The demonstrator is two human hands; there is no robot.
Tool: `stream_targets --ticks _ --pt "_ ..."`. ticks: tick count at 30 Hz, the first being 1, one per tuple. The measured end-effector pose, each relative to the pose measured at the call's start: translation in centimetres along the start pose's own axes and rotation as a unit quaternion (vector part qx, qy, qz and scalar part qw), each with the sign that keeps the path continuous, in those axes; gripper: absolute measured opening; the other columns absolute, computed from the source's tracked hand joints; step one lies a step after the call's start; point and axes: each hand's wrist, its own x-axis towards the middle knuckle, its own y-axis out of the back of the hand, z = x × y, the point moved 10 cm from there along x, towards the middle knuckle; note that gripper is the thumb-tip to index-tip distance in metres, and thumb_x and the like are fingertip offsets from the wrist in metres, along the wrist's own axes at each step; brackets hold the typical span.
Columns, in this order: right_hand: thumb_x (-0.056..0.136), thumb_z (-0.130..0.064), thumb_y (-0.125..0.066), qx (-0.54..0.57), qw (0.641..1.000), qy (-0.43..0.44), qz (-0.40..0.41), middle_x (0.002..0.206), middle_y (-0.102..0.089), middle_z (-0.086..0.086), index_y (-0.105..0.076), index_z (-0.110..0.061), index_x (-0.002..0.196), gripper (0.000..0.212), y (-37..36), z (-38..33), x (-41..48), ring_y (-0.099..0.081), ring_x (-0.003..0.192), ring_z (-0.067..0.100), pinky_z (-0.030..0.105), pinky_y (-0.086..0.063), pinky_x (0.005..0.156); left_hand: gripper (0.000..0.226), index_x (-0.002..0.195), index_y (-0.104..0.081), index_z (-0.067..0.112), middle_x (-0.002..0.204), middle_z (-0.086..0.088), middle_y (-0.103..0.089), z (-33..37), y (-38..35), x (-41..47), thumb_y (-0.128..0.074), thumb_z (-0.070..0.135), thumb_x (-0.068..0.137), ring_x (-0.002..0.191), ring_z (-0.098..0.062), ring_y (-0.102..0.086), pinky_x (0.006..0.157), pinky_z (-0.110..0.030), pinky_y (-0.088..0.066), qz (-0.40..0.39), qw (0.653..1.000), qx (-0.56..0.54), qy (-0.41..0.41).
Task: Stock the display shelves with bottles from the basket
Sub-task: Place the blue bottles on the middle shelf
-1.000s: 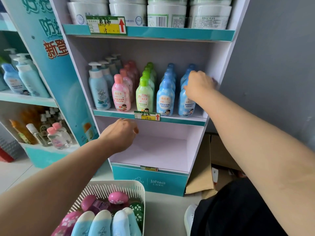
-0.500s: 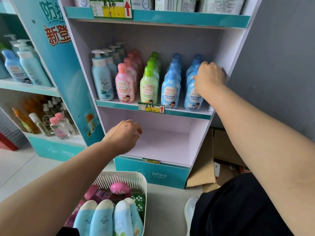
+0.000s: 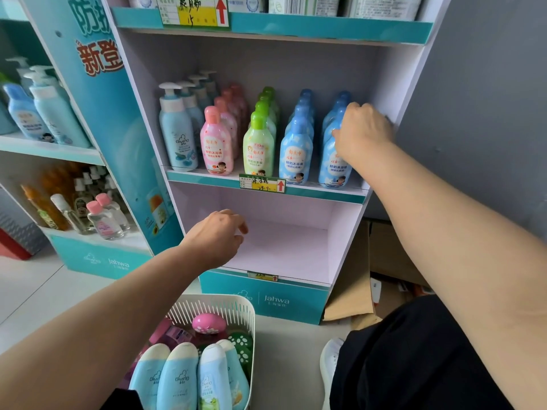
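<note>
My right hand (image 3: 362, 133) reaches into the middle shelf (image 3: 310, 193), its fingers curled round the top of the front blue bottle (image 3: 333, 170) in the rightmost row. The hand hides that bottle's cap. My left hand (image 3: 216, 236) hovers in front of the bare lower shelf (image 3: 284, 250), fingers loosely curled and holding nothing. Below it on the floor stands the white basket (image 3: 236, 303) with several pale blue bottles (image 3: 177, 377), a pink bottle (image 3: 208, 324) and a green dotted one (image 3: 241, 343).
The middle shelf also holds rows of pump bottles (image 3: 177, 134), pink bottles (image 3: 216, 143), green bottles (image 3: 257, 146) and blue bottles (image 3: 296, 149). A second display (image 3: 59, 173) stands to the left. Flattened cardboard (image 3: 352, 279) leans at the right, near my shoe (image 3: 330, 359).
The view has dropped a little and the shelf sits higher in frame. Both hands keep their places: right on the blue bottle, left before the lower shelf.
</note>
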Motion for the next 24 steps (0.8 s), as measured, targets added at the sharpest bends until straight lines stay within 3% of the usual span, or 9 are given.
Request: stream_targets --ticks 9,13,19,24 --pt "0.092 -0.029 -0.060 -0.028 0.999 0.028 0.030 0.125 -0.048 0.015 -0.047 -0.005 0.125 0.043 1.7 -0.7 -2.0 -0.051 0.114 0.034 0.040 -0.041 0.089 0.020 0.114 -0.063 0.021 0.123 0.002 -0.058 1.1 1.2 -0.9 -0.055 0.024 0.096 0.104 -0.015 -0.056 0.081 -0.024 -0.045 0.012 1.000 0.009 -0.009" --pt "0.089 -0.016 -0.061 -0.088 0.993 0.068 0.048 0.125 -0.050 0.013 -0.048 -0.008 0.124 0.038 2.1 -2.1 -4.4 -0.048 0.115 0.031 0.036 -0.035 0.073 0.020 0.114 -0.063 0.022 0.125 0.002 -0.057 0.7 1.8 -2.0 -0.055 0.024 0.096 0.106 -0.016 -0.056 0.082 -0.025 -0.046 0.012 1.000 0.023 -0.001" --pt "0.089 -0.014 -0.058 -0.118 0.981 0.150 0.029 0.114 -0.058 0.008 -0.051 -0.013 0.119 0.031 1.0 -5.0 -9.9 -0.049 0.112 0.029 0.035 -0.034 0.070 0.020 0.112 -0.063 0.023 0.124 -0.001 -0.060 -1.1 4.0 -4.3 -0.053 0.021 0.095 0.107 -0.019 -0.057 0.090 -0.035 -0.051 0.021 0.999 0.036 0.025" --pt "0.087 -0.009 -0.053 -0.101 0.973 0.206 0.002 0.115 -0.058 0.009 -0.050 -0.012 0.121 0.033 0.1 -7.9 -14.1 -0.051 0.108 0.029 0.036 -0.037 0.068 0.020 0.113 -0.062 0.023 0.125 -0.001 -0.059 -2.8 5.6 -6.8 -0.054 0.023 0.095 0.107 -0.019 -0.058 0.086 -0.031 -0.047 0.036 0.998 0.038 0.048"
